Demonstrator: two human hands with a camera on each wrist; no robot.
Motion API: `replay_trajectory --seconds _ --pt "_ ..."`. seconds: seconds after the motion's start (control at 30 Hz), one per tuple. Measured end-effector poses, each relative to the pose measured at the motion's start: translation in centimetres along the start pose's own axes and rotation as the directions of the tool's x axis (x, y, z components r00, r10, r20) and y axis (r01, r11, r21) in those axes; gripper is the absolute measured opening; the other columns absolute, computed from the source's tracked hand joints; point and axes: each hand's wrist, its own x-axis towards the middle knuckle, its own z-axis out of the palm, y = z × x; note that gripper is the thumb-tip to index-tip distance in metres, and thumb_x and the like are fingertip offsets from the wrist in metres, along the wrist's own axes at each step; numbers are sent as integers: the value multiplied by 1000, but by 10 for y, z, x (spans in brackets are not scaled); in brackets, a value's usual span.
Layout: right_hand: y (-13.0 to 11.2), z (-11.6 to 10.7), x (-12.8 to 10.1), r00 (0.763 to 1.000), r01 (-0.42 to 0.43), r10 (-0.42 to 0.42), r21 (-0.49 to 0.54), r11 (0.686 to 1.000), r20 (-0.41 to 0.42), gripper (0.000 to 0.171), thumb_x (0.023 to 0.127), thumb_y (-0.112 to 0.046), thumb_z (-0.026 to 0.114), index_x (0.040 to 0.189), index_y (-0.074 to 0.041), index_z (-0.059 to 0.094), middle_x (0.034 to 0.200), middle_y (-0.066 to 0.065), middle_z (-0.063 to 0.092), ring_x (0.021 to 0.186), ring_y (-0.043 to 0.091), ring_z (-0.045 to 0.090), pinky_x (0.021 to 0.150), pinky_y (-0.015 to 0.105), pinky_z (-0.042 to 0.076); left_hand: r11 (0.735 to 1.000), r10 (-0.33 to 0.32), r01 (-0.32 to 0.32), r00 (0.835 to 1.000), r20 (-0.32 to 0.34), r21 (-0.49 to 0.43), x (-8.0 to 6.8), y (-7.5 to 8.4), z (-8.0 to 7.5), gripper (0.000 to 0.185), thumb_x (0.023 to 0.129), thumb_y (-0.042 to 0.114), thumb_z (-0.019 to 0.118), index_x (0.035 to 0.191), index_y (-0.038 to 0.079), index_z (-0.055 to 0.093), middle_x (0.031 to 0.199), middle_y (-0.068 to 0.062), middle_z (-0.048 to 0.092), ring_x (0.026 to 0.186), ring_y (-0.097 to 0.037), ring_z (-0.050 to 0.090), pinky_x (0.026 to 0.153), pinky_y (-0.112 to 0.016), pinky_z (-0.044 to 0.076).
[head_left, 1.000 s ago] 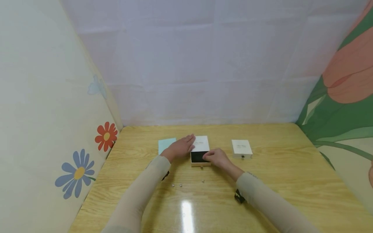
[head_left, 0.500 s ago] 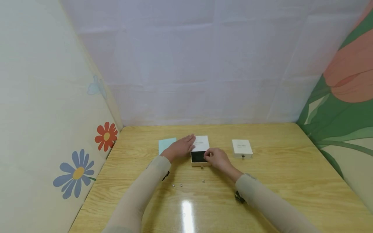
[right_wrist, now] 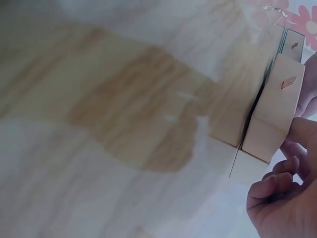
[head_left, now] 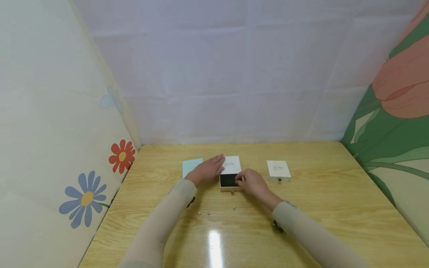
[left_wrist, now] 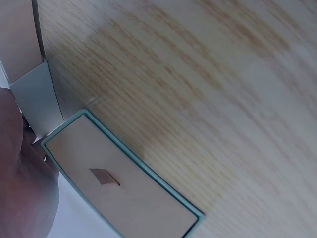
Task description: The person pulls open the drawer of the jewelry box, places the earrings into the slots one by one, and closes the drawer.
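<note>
A white box (head_left: 232, 163) stands at mid-table, its drawer (head_left: 229, 180) pulled out towards me and showing a black lining. My left hand (head_left: 208, 169) rests with extended fingers at the box's left side, over part of a pale teal box (head_left: 191, 165). At the drawer's right edge is my right hand (head_left: 254, 183), thumb and index finger together over the lining. In the right wrist view, that hand's other fingers (right_wrist: 277, 186) are curled beside the drawer front (right_wrist: 277, 106). Whether anything small lies between the right fingertips is hidden.
Another white box (head_left: 278, 169), its drawer pushed in, stands to the right. Small shiny pieces (head_left: 208, 213) lie on the wooden table (head_left: 311, 208) in front of the drawer. A cloth wall (head_left: 234, 93) rises behind the table's far edge.
My right hand has shifted very slightly to the right at the drawer, its fingertips staying over the lining. The left hand and the boxes have not moved.
</note>
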Motion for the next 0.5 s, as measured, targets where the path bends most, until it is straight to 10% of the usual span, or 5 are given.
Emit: replay_trajectory --seconds 0.5 --pt "-7 0 -2 1000 15 -15 -27 1000 -3 5 89 -15 78 92 -14 81 99 3 73 94 23 67 89 43 57 1000 -11 11 1000 14 16 1 0 1 60 113 42 21 163 11 9 171 -5 6 156 -21 12 128 -35 15"
